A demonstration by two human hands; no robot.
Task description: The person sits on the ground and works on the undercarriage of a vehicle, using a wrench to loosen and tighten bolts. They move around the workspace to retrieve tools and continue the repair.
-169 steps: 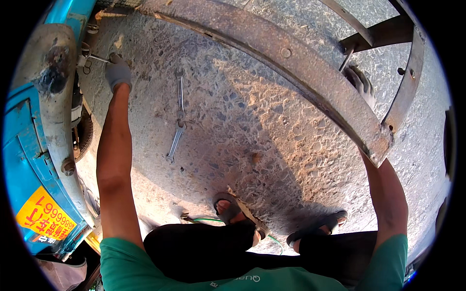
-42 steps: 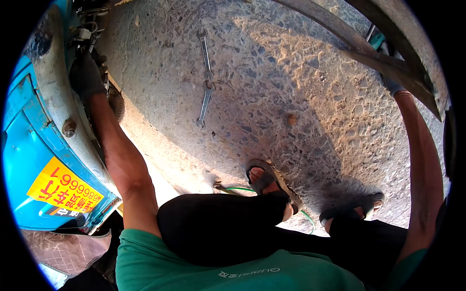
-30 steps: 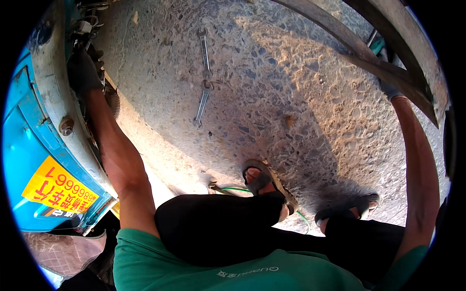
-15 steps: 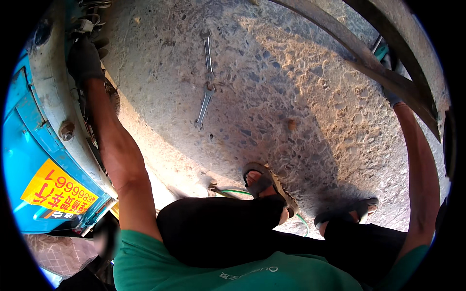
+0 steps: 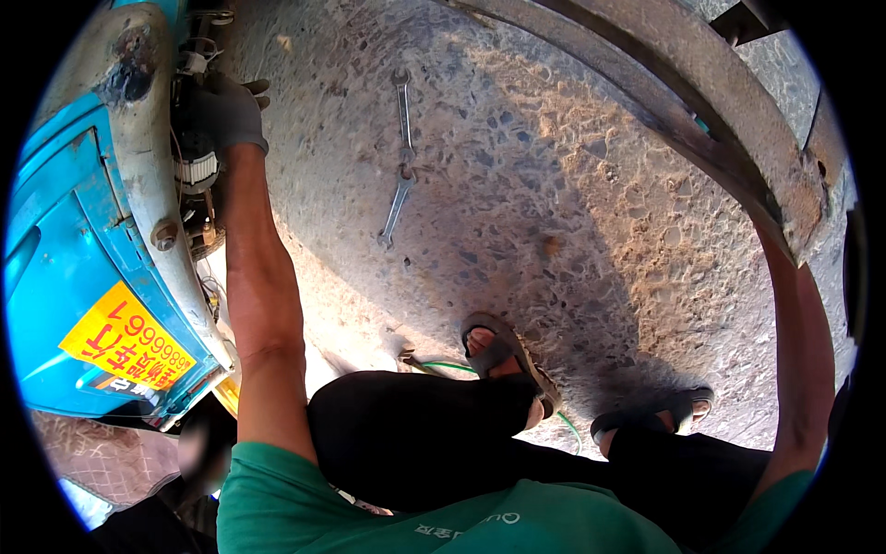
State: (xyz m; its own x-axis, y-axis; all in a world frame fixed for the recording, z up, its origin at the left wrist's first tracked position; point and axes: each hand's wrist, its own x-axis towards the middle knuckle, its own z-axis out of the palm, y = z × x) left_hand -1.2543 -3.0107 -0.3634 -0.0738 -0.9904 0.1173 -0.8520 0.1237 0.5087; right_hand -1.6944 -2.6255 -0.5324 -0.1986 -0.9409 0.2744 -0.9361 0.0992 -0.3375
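My left hand (image 5: 226,113), in a dark grey glove, reaches to the exposed mechanical parts (image 5: 196,168) beside the blue vehicle's pale metal tube (image 5: 138,157). Two of its digits stick out to the right, apart from each other; the others are lost in shadow against the parts. On the far right, my right forearm (image 5: 798,342) runs up behind a thick, curved, rusty metal beam (image 5: 738,120), which hides the hand. A small teal bit (image 5: 703,125) shows at the beam's edge. Two open-ended wrenches, one upper (image 5: 404,111) and one lower (image 5: 397,210), lie end to end on the ground.
Blue vehicle panels (image 5: 55,240) with a yellow sticker (image 5: 125,337) fill the left side. Rough concrete (image 5: 517,185) spreads between vehicle and beam. A thin green hose (image 5: 448,366) passes by my sandalled left foot (image 5: 503,360). Quilted cloth (image 5: 111,457) lies at lower left.
The curved beam has shifted, and my right hand, partly visible beside it before, is now hidden. The vehicle and my left hand sit further right in the picture. The wrenches remain on the ground.
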